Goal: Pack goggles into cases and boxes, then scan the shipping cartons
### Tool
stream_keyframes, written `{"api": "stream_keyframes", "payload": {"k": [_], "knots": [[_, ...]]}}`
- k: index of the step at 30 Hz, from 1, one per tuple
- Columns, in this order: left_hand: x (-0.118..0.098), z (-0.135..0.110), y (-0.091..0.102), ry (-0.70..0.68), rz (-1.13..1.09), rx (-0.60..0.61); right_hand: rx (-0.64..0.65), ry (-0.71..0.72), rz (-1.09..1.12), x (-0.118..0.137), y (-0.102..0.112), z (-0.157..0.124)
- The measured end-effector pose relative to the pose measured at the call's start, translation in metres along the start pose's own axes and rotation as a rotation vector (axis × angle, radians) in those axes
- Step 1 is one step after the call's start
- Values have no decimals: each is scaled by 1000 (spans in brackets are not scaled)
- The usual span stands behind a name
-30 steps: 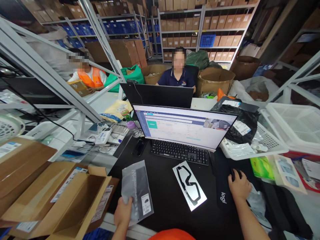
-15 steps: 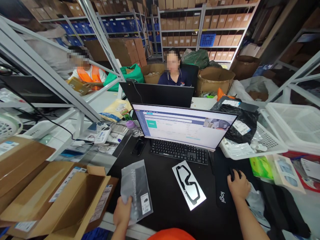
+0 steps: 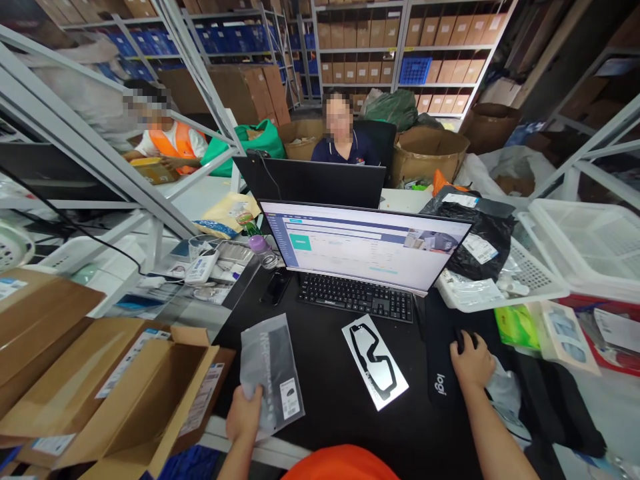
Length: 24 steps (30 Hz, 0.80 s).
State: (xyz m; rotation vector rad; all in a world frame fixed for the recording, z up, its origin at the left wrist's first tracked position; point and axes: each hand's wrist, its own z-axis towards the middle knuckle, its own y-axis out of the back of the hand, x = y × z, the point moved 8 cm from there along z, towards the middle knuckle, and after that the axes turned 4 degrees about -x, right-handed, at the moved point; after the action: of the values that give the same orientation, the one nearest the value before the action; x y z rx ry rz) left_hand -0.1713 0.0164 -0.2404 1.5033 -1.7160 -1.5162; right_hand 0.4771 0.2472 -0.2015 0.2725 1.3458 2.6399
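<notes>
My left hand (image 3: 243, 413) grips the near left edge of a frosted plastic bag (image 3: 270, 367), which lies on the black desk mat and bears a white barcode label. My right hand (image 3: 473, 360) rests over a dark computer mouse (image 3: 464, 341) on the black mouse pad (image 3: 440, 333). Between the hands lies a silver sheet (image 3: 375, 362) with a black track-shaped outline on it. Just beyond it are a black keyboard (image 3: 355, 297) and a lit monitor (image 3: 350, 247). What is inside the bag cannot be made out.
An open cardboard box (image 3: 150, 393) and closed cartons (image 3: 40, 320) stand on the left. A phone (image 3: 275, 287) and a purple-lidded bottle (image 3: 260, 247) sit left of the keyboard. A white basket (image 3: 540, 280) with black parcels stands right. Two people face this way beyond the monitors.
The camera view has shifted slightly. Both hands stay where they were, on the bag and on the mouse. The person in the orange vest has lowered the yellow package.
</notes>
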Motion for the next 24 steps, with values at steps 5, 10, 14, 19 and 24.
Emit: {"api": "stream_keyframes", "payload": {"k": [5, 10, 14, 19, 24], "knots": [[1, 1, 0, 4, -21, -10, 11, -11, 20, -2, -3, 0], [3, 2, -2, -4, -22, -4, 15, -8, 3, -2, -2, -1], [4, 3, -2, -6, -29, -6, 6, 1, -13, -1, -1, -1], [1, 3, 2, -19, -51, -6, 2, 1, -3, -2, -3, -2], [-1, -1, 7, -14, -61, -35, 9, -5, 3, -3, -5, -2]]}}
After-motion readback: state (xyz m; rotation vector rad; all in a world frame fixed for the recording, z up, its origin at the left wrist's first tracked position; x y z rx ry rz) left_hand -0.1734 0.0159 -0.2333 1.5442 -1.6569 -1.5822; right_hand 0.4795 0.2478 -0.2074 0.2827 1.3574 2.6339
